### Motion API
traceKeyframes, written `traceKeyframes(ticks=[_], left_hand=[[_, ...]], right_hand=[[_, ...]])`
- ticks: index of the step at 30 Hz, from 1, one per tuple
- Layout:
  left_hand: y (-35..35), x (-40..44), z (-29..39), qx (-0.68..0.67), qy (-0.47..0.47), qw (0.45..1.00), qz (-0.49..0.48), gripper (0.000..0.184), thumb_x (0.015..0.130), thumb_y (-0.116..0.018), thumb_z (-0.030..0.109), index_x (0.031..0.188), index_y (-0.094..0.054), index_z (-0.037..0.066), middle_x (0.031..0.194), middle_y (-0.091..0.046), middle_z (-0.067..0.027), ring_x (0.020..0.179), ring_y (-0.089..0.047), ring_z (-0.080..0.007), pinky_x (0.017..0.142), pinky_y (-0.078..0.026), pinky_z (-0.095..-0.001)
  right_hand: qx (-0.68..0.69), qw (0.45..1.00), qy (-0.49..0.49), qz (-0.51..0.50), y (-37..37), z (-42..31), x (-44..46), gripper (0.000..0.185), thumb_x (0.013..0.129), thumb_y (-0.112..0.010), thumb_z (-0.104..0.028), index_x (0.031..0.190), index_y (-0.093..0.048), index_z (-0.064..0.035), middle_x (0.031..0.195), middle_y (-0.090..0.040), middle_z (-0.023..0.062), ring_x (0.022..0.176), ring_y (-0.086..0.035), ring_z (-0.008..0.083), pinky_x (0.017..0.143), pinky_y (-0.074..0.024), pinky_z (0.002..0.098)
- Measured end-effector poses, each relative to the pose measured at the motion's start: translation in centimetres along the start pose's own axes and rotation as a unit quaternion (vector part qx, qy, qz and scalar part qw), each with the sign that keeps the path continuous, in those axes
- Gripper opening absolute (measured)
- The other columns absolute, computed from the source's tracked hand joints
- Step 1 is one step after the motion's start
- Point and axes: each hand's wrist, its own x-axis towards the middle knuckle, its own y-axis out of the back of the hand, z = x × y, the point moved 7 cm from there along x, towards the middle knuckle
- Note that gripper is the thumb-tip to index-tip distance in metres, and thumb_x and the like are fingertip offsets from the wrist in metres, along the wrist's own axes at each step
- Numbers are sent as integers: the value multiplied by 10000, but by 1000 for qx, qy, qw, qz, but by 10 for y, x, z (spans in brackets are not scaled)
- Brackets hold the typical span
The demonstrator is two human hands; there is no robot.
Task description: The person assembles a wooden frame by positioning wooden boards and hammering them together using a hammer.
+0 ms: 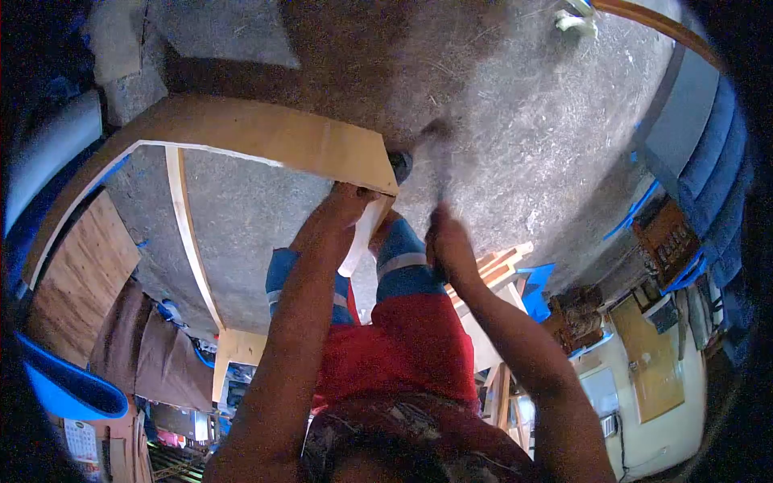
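A large wooden frame (pixel 258 133) with a broad plywood face and a pale inner edge reaches from the left to a corner near the middle. At that corner my left hand (pixel 352 203) is closed at the underside of the board, on its edge or on something small that I cannot make out. My right hand (pixel 451 241) is wrapped round the handle of a hammer (pixel 440 153). The hammer is blurred, upright in the view, its head to the right of the frame's corner and apart from it.
A thin wooden strip (pixel 191 233) crosses the frame's opening. Wooden pieces (pixel 503 262) lie beside my right forearm. Dark blue cushioned shapes (pixel 717 153) stand at the right, a plywood panel (pixel 84 274) at the left. Rough concrete floor (pixel 515 121) lies ahead.
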Motion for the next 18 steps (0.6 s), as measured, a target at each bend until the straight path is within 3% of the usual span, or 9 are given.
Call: traceKeyframes(ticks=[3,5,7,8,10,11,14,17,18], left_hand=[[0,4,20,76,1,996,-47,435,808,-655,84,1209,-525,-24,1212,-580,-136,1098,-545,-257,958,-432,-371],[1,-8,50,105,-19,994,-2,426,751,-707,-2,1148,-554,6,1086,-624,-144,1033,-592,-277,896,-470,-391],[-1,-3,16,61,-22,998,-13,422,783,-693,45,1176,-544,11,1124,-607,-122,1050,-570,-261,903,-464,-381],[-3,2,1,14,-26,999,-22,423,814,-679,92,1203,-534,15,1161,-590,-100,1068,-547,-245,910,-458,-370],[-2,4,-13,-10,-15,999,-31,422,818,-682,93,1205,-529,17,1145,-591,-101,1066,-548,-233,905,-462,-363],[-4,4,-18,-35,-2,999,-40,422,823,-684,95,1206,-524,19,1129,-591,-102,1063,-548,-221,901,-467,-357],[-3,3,-30,-63,41,997,-9,414,831,-683,87,1206,-520,23,1125,-582,-93,1053,-546,-197,899,-468,-340],[-3,7,-30,-6,6,1000,-13,457,817,-702,135,1217,-522,10,1188,-568,-181,1117,-533,-285,940,-443,-387],[-3,10,-29,14,-7,1000,-16,473,812,-709,151,1221,-522,6,1209,-564,-211,1139,-529,-314,954,-435,-403]], right_hand=[[146,924,-273,-226,-16,16,-30,554,935,-393,-615,768,-526,-103,524,-448,1,405,-429,157,405,-372,310],[362,888,-266,-103,26,-29,-22,553,928,-385,-636,771,-517,-123,528,-452,-11,395,-422,121,371,-343,275],[347,913,-212,-16,38,-39,-16,529,954,-357,-600,757,-492,-127,506,-447,-2,406,-453,130,379,-359,292],[158,983,-27,94,23,-22,-8,558,959,-338,-598,735,-496,-112,486,-438,10,416,-467,159,407,-381,313],[135,959,-172,-178,-29,3,-35,597,970,-327,-579,740,-519,-62,486,-459,52,451,-503,235,479,-423,362],[118,927,-237,-266,-37,17,-43,595,962,-336,-591,725,-526,-79,500,-472,47,428,-491,206,440,-399,337],[323,884,-305,-146,-15,10,-36,651,929,-309,-667,621,-499,-127,472,-451,32,391,-453,151,381,-336,296],[247,944,-186,-116,-22,8,-39,643,925,-337,-666,660,-513,-107,517,-479,39,406,-470,167,405,-352,309],[181,945,-206,-180,-33,12,-43,645,922,-354,-661,653,-506,-96,545,-494,44,426,-488,181,438,-381,321]])
